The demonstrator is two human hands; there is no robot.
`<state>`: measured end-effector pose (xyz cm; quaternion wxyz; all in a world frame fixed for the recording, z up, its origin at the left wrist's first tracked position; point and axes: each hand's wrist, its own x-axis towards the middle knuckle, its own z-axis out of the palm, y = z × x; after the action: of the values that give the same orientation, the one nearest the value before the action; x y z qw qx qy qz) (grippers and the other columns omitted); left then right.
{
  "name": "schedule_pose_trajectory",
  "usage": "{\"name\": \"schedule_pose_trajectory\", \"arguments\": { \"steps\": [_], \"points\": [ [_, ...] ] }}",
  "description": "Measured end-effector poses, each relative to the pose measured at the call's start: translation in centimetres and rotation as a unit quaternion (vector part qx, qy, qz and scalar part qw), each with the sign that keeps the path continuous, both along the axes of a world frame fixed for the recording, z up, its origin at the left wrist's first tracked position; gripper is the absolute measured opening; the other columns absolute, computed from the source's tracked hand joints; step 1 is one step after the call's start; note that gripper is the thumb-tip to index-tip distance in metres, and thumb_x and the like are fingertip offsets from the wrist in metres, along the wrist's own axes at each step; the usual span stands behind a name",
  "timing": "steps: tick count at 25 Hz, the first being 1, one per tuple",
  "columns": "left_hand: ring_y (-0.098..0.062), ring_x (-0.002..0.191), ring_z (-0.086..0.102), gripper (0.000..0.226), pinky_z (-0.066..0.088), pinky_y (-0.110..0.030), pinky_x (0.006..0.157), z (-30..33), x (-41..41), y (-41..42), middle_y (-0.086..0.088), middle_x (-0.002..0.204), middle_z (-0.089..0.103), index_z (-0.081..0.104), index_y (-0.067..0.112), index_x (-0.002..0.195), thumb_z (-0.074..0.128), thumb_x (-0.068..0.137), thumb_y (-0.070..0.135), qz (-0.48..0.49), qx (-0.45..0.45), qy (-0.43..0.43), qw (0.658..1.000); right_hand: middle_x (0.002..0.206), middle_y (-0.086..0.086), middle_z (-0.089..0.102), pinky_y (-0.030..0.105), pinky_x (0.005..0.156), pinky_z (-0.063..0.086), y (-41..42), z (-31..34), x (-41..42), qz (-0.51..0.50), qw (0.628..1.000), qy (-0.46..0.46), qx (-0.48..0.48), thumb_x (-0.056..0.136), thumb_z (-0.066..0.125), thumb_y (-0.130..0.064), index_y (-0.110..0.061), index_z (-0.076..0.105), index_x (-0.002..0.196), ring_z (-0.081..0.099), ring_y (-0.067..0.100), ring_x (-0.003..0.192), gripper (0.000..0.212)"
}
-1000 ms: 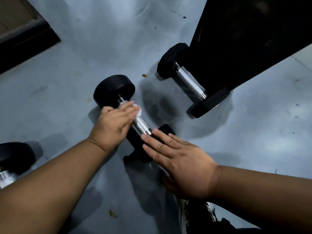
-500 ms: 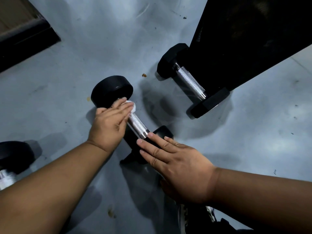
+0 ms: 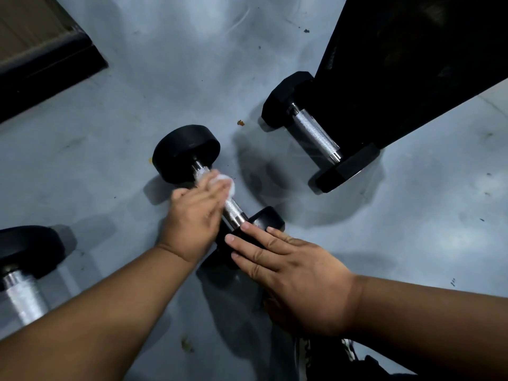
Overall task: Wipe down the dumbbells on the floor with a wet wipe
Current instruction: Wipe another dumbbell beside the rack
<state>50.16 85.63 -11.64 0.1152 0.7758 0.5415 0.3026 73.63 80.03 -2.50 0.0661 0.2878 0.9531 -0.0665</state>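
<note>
Left hand (image 3: 192, 215) pinches the wipe (image 3: 226, 184) against the dumbbell (image 3: 211, 188) handle, fingers curled over the bar near the far head; the dumbbell lies on the floor (image 3: 137, 105) right in front of the person. Right hand (image 3: 291, 273) lies flat on the near head, fingers straight and slightly apart, steadying it. The risk, I'd say, is those round heads: press sideways with the wipe and it could roll out from under that flat palm. The small wipe could also bunch up and slip off the knurled bar.
</note>
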Motion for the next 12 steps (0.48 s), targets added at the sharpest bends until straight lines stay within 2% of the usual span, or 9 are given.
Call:
{"name": "schedule_pose_trajectory", "arguments": {
  "steps": [4, 6, 9, 10, 12],
  "points": [
    [-0.012, 0.133, 0.059, 0.031, 0.038, -0.038, 0.082, 0.4, -1.5, 0.1, 0.006, 0.133, 0.070, 0.074, 0.016, 0.124, 0.051, 0.104, 0.018, -0.143, 0.052, 0.059, 0.987, 0.174, 0.014, 0.016, 0.041, 0.129, 0.026, 0.1, -0.7, 1.3, -0.072, 0.996, 0.037, -0.044, 0.082, 0.057, -0.038, -0.005, 0.032, 0.163, 0.011, 0.031, 0.162, 0.091],
    [-0.012, 0.130, 0.060, 0.031, 0.038, -0.036, 0.081, 0.5, -3.4, 1.9, 0.005, 0.131, 0.071, 0.074, 0.016, 0.123, 0.051, 0.102, 0.017, -0.121, 0.062, 0.076, 0.988, 0.175, 0.013, 0.011, 0.037, 0.130, 0.020, -0.2, -1.0, 1.5, -0.084, 0.993, 0.042, -0.068, 0.082, 0.051, -0.036, -0.004, 0.027, 0.164, 0.007, 0.029, 0.163, 0.091],
    [-0.013, 0.128, 0.062, 0.029, 0.034, -0.031, 0.082, 0.5, -3.2, 1.7, 0.004, 0.128, 0.072, 0.076, 0.015, 0.120, 0.058, 0.097, 0.010, -0.007, 0.030, 0.042, 0.999, 0.175, 0.010, 0.017, 0.036, 0.131, 0.019, -0.4, -0.8, 1.1, -0.060, 0.996, 0.040, -0.059, 0.080, 0.048, -0.039, -0.009, 0.032, 0.163, 0.015, 0.028, 0.162, 0.090],
    [-0.014, 0.128, 0.062, 0.030, 0.033, -0.031, 0.082, 0.4, -2.4, 0.8, 0.004, 0.129, 0.072, 0.075, 0.015, 0.120, 0.060, 0.095, 0.008, -0.006, 0.029, 0.041, 0.999, 0.174, 0.009, 0.021, 0.037, 0.129, 0.023, -0.4, -0.7, 0.9, -0.048, 0.997, 0.031, -0.044, 0.079, 0.047, -0.042, -0.011, 0.034, 0.163, 0.020, 0.028, 0.161, 0.091],
    [-0.013, 0.131, 0.061, 0.029, 0.034, -0.034, 0.083, 0.5, -1.4, -1.4, 0.005, 0.130, 0.071, 0.074, 0.015, 0.122, 0.059, 0.098, 0.011, -0.077, 0.037, 0.051, 0.995, 0.173, 0.007, 0.025, 0.042, 0.124, 0.028, -0.4, -0.7, 0.5, -0.028, 0.999, 0.015, -0.024, 0.076, 0.046, -0.047, -0.015, 0.034, 0.162, 0.027, 0.028, 0.158, 0.093]
  ]
}}
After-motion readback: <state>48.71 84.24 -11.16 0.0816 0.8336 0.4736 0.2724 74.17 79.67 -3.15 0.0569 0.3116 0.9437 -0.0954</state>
